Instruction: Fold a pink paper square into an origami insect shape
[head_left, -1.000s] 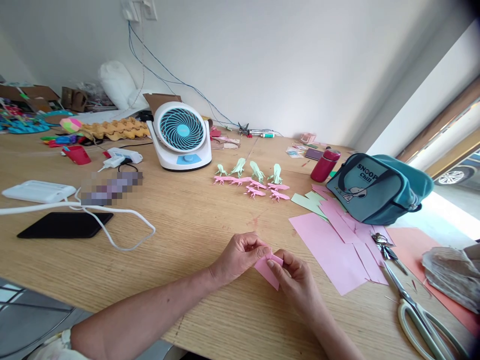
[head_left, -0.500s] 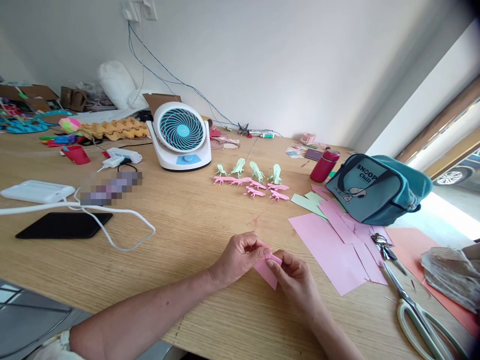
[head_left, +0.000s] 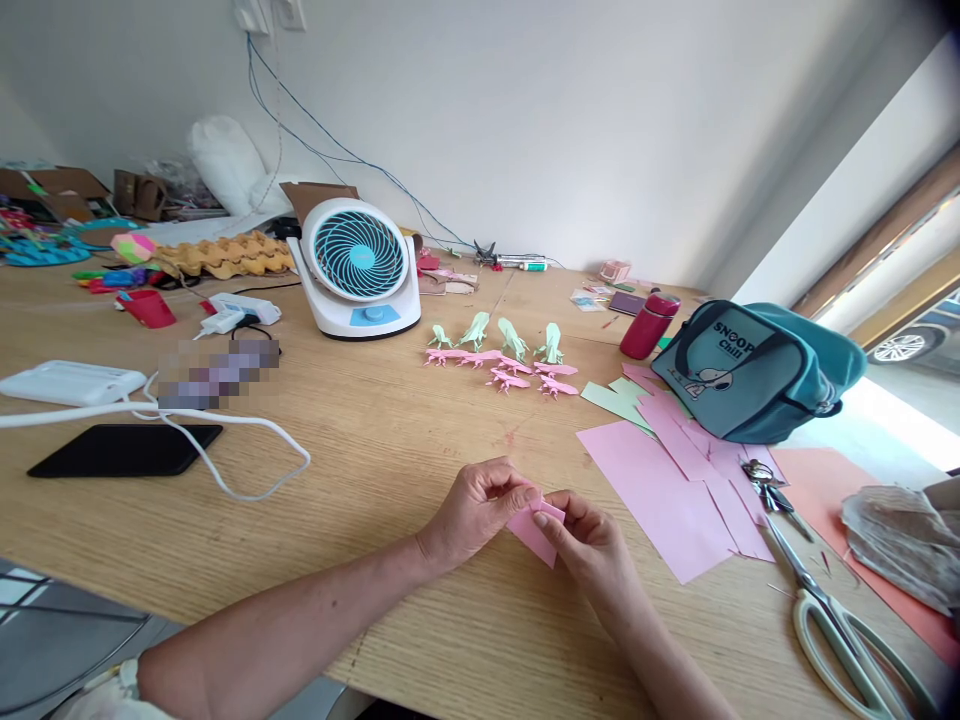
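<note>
A small folded piece of pink paper point(head_left: 534, 540) is held just above the table between my two hands. My left hand point(head_left: 484, 505) pinches its upper left edge, thumb on top. My right hand point(head_left: 589, 540) grips its right side between thumb and fingers. The lower part of the paper hangs free, and the fingertips hide some of the folds. Beyond my hands stand several folded pink paper insects point(head_left: 510, 378), with green paper insects point(head_left: 513, 340) behind them.
Pink sheets point(head_left: 652, 500) and green paper pieces point(head_left: 616, 402) lie to the right, beside scissors point(head_left: 832, 620), a teal bag point(head_left: 742, 370) and a red bottle point(head_left: 649, 328). A fan point(head_left: 360, 265) stands at the back. A white cable point(head_left: 262, 425) and black tablet-like slab point(head_left: 124, 451) lie left.
Both hands keep their pinch on the pink paper, which has shifted and tilted very slightly. The whole view has moved a little.
</note>
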